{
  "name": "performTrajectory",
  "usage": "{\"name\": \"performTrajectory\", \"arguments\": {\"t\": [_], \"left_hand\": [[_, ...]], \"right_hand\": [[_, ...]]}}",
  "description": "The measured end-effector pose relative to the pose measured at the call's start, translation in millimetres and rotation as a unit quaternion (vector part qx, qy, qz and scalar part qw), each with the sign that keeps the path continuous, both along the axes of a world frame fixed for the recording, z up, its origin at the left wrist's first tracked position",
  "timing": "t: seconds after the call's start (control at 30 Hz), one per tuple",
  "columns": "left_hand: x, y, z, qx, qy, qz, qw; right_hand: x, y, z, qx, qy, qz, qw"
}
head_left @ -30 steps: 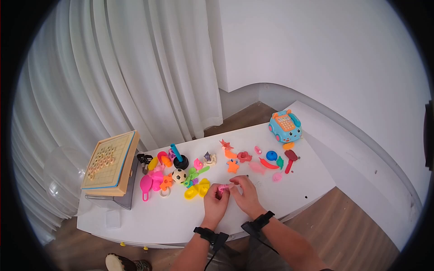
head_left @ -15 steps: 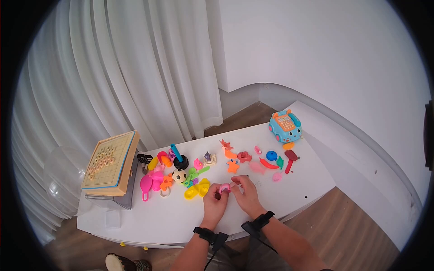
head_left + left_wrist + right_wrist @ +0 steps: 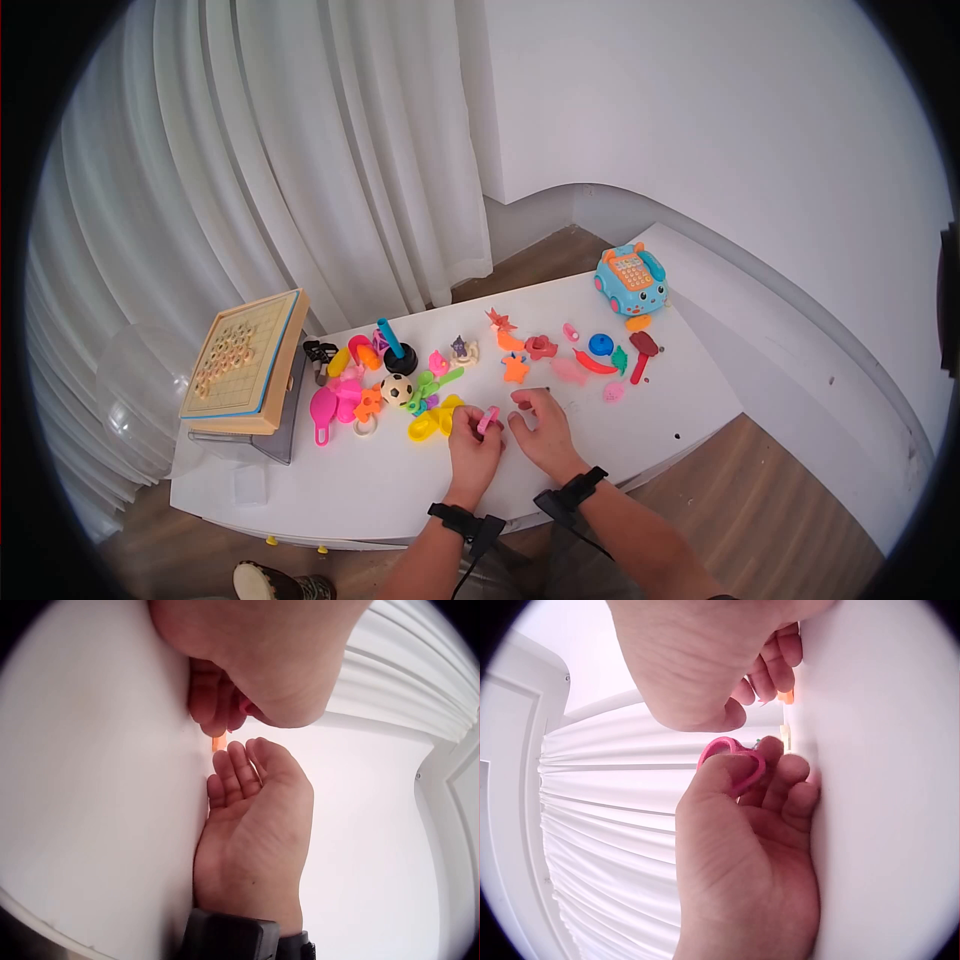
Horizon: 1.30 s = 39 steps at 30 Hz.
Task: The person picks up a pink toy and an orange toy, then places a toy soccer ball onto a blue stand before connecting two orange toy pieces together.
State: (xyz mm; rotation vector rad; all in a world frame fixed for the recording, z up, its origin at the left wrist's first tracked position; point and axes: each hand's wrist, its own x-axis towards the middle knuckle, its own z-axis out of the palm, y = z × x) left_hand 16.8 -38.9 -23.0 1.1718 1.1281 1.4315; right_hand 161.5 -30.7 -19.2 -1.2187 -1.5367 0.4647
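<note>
My left hand [image 3: 475, 452] pinches a small pink heart-shaped ring [image 3: 488, 418] between thumb and fingers, low over the white table. In the right wrist view the open outline of the ring [image 3: 720, 741] stands up beside the thumb of the left hand [image 3: 742, 855]. My right hand [image 3: 543, 437] is just to the right, apart from the ring, its fingers loosely bent with nothing between them. The left wrist view shows the right hand [image 3: 255, 840] with its side close along the tabletop. Yellow toy moulds [image 3: 432, 424] lie just left of the left hand.
A pile of toys with a soccer ball [image 3: 396, 389] and a pink hand mirror shape [image 3: 323, 408] lies to the left. A chess board [image 3: 230, 365] sits on a box at the far left. Beyond the hands are a red chilli [image 3: 595, 363] and a toy telephone [image 3: 632, 280].
Earlier both hands were at the pink ring. The right hand has now drawn slightly away from it, and the ring has turned in the left hand's fingers.
</note>
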Motion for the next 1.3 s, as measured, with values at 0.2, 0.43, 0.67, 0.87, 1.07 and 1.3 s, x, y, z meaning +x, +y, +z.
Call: {"name": "performTrajectory", "arguments": {"t": [0.2,0.43,0.67,0.87,1.07,1.3], "left_hand": [[-3,1,-3,0.006,0.027,-0.035,0.999],[-4,4,-9,0.033,0.102,-0.018,0.994],[1,1,1,0.014,0.053,-0.033,0.998],[0,0,2,0.012,0.091,-0.009,0.996],[2,-2,4,0.022,0.064,0.014,0.998],[3,-4,9,0.053,0.232,0.077,0.968]], "right_hand": [[0,0,1,-0.017,0.076,0.012,0.997],[0,-1,0,-0.023,0.074,0.016,0.997],[1,-2,2,-0.019,0.072,0.02,0.997],[1,-2,3,-0.026,0.069,0.018,0.997],[1,-4,7,-0.027,0.061,0.012,0.998],[1,-2,5,-0.021,0.047,0.009,0.999]]}}
